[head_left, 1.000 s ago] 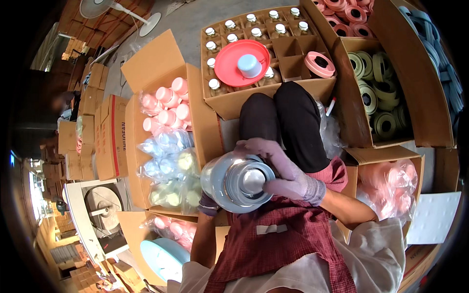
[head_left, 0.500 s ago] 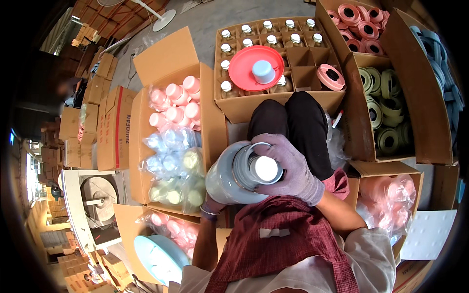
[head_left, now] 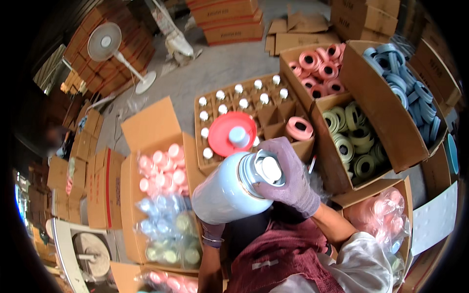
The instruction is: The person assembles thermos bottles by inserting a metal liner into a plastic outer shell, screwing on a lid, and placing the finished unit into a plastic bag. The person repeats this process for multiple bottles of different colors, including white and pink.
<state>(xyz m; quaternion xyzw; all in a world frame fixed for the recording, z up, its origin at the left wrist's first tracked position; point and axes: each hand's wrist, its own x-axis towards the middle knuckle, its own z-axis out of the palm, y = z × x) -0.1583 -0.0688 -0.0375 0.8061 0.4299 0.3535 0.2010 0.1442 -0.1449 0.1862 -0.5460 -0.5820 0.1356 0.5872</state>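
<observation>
A light blue thermos flask (head_left: 220,195) is held tilted in front of me, its neck toward the upper right. Under its lower end is my left hand (head_left: 213,230), gloved and mostly hidden, closed around the flask. My right hand (head_left: 293,180), in a greyish-purple glove, grips a light blue collar ring (head_left: 279,181) at the flask's neck. A white stopper (head_left: 268,169) shows inside the ring. Beyond the flask, a red plastic dish (head_left: 222,128) with a light blue cup (head_left: 239,137) rests on a divided carton (head_left: 201,158) of white-capped bottles.
Left, a carton (head_left: 128,195) holds pink, blue and green cups. Right, cartons hold pink rings (head_left: 320,68), green rings (head_left: 361,134) and blue parts (head_left: 415,97). A pink ring (head_left: 299,128) lies on the divided carton. Bagged pink parts (head_left: 378,215) sit near my right elbow.
The view has tipped up, showing more floor and a fan. The flask has been raised and tilted more onto its side, both hands still on it.
</observation>
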